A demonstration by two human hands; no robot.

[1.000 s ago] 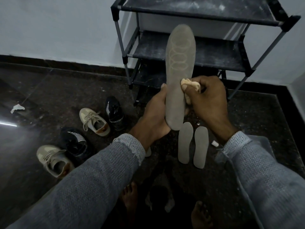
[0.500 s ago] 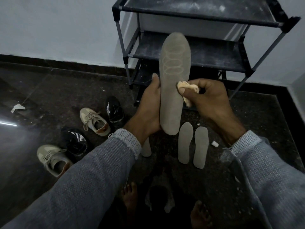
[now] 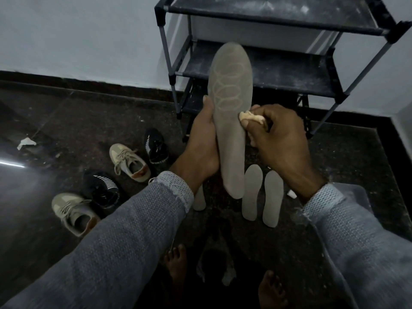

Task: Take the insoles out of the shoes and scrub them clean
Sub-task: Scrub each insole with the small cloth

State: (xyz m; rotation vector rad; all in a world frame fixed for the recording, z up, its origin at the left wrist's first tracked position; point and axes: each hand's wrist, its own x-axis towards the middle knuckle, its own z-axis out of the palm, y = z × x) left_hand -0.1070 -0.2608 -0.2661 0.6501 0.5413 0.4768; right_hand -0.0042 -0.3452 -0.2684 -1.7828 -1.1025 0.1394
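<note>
**Scrubbing a grey insole beside the shoe rack**

Standing against the white wall, the black shoe rack (image 3: 278, 70) fills the upper right, its dusty shelves bare where they show. The dark speckled floor (image 3: 89, 121) spreads below it. Two grey sleeves reach in from the bottom corners.

The left hand (image 3: 200, 150) grips the held insole (image 3: 231, 112) along its left edge, thumb lying up the side and fingers wrapped behind it, so the insole stands nearly upright in front of the rack, its ring-patterned toe end on top. The right hand (image 3: 281, 139) has its fingers curled and clamped on a small pale cloth (image 3: 252, 118), which touches the insole's right edge near the middle.

On the floor to the left sit four shoes: a beige sneaker (image 3: 130, 162) beside a black sneaker (image 3: 156, 146), and nearer the camera a second black sneaker (image 3: 101, 188) next to a second beige sneaker (image 3: 74, 212). Two more insoles (image 3: 262, 195) lie side by side under the hands, and a third one (image 3: 199, 200) shows partly behind the left wrist. A scrap of paper (image 3: 26, 142) lies far left. Bare feet (image 3: 176, 264) show at the bottom.
</note>
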